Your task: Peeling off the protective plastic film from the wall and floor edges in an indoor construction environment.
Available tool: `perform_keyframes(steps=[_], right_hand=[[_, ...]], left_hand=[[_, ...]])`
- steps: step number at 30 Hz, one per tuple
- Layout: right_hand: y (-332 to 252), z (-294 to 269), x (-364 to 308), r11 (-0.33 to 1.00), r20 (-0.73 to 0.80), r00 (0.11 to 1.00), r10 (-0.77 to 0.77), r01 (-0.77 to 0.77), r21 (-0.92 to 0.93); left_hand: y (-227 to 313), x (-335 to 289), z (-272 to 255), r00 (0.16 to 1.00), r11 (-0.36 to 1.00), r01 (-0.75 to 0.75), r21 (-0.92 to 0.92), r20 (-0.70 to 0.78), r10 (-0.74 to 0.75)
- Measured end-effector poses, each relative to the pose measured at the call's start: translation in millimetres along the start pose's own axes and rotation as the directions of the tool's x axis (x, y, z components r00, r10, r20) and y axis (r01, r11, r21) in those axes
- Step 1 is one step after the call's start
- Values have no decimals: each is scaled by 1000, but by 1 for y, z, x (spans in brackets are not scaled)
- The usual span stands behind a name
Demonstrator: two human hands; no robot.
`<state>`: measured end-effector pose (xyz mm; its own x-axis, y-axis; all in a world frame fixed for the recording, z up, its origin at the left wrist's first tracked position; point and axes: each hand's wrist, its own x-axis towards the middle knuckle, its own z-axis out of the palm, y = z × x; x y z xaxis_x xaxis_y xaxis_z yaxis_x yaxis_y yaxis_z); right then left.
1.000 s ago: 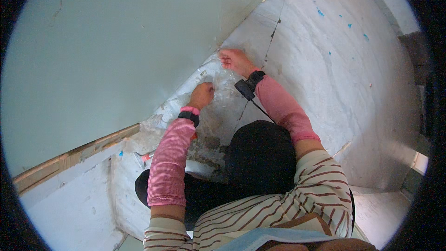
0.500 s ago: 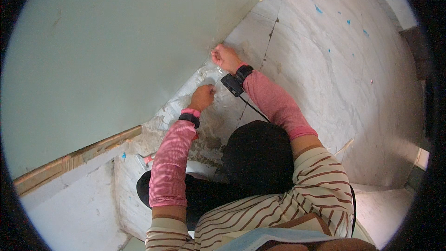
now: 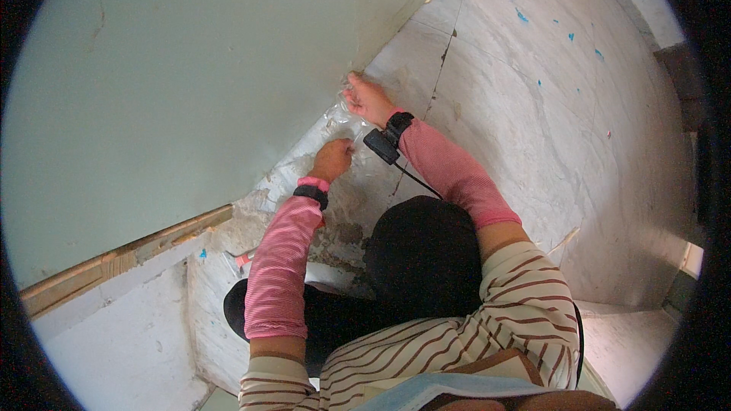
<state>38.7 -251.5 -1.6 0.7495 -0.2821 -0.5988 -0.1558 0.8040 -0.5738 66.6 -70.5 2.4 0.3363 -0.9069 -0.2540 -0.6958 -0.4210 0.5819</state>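
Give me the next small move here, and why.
Probably ease the right hand slightly away from the left hand to tighten the clear plastic: it looks wrinkled between them, and both hands are curled close to it.

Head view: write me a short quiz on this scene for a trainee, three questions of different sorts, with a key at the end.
1. Multiple choice: which wrist is the black boxy device nearest?
A. The left
B. The right
C. Equally near both

2. True or false: the right hand is farther up the picture than the left hand.

3. Short answer: what shiny, see-through material shows between the two hands, near the foot of the pale green wall?

Key
1. B
2. True
3. It looks like clear plastic film.
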Motion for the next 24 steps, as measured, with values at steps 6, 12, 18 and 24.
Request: perform_keyframes(steps=[6, 12, 18, 24], right_hand=[[8, 10, 12, 993, -99, 992, -79, 87, 75], [3, -52, 43, 718, 113, 795, -596, 591, -368], [6, 27, 1, 954, -174, 959, -222, 251, 166], [7, -16, 6, 874, 217, 848, -484, 453, 176]], left_hand=[[-1, -8, -4, 1000, 1000, 27, -7, -1, -27], [28, 20, 5, 997, 997, -78, 5, -8, 78], [6, -8, -9, 998, 998, 50, 50, 25, -51], [11, 3, -1, 1000, 999, -24, 46, -1, 24]])
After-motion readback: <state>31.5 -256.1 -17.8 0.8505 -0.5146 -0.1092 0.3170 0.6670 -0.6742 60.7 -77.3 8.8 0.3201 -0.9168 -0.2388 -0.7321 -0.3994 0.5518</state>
